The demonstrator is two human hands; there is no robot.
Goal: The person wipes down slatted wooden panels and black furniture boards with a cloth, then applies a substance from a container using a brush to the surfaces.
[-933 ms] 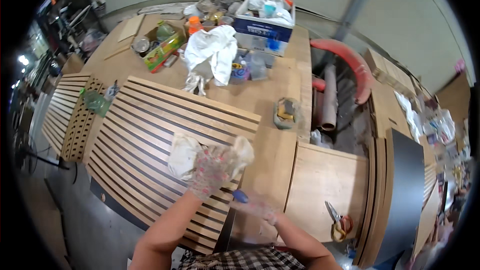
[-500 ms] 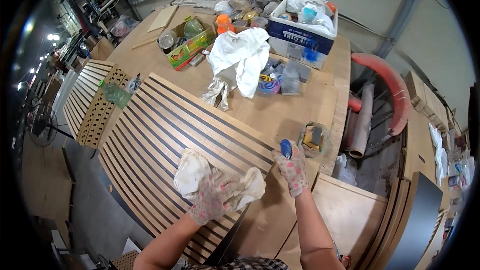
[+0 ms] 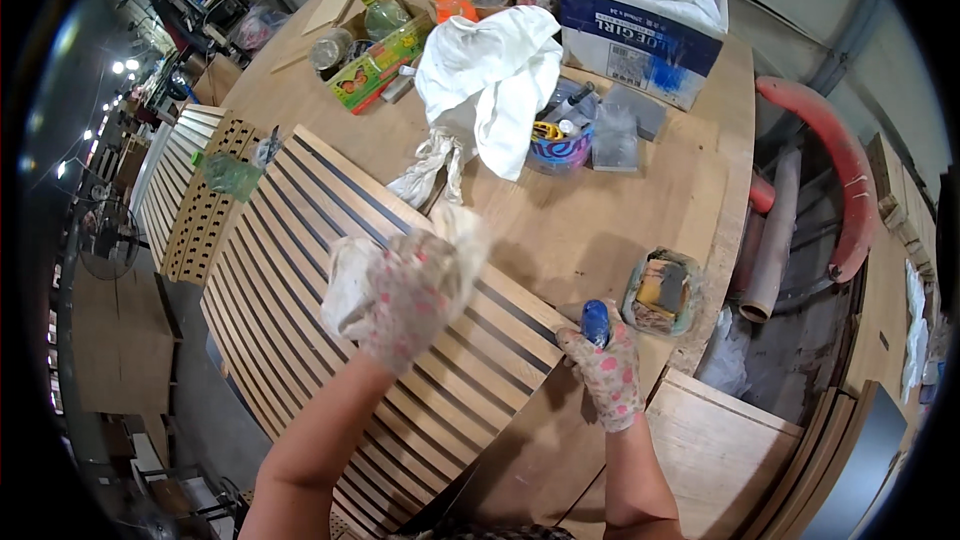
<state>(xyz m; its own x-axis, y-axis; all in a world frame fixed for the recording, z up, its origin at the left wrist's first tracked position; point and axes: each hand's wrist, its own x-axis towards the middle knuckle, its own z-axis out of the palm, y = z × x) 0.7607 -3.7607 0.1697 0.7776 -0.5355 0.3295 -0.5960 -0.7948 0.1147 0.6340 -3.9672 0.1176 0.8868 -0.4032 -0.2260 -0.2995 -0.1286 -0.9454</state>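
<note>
A wooden slatted panel (image 3: 300, 240) with dark grooves lies across the workbench. My left hand (image 3: 415, 295), in a spotted glove, presses a crumpled white rag (image 3: 345, 275) on the slats near the panel's far edge. At the panel's right corner my right hand (image 3: 605, 370), gloved too, grips a small blue object (image 3: 595, 320) and holds it upright. Beside it, to the right, sits a dirty plastic tub (image 3: 660, 292) holding a sponge.
A white cloth (image 3: 490, 80) is draped at the back, next to a patterned tape roll (image 3: 560, 145) and a cardboard box (image 3: 640, 25) of supplies. Bottles and cans (image 3: 380, 35) stand far left. More slatted panels (image 3: 185, 185) lie left; red hose (image 3: 830, 170) right.
My left hand and the rag have slid up the panel toward its far edge. My right hand with the blue object went from near my body up to the panel's right corner.
</note>
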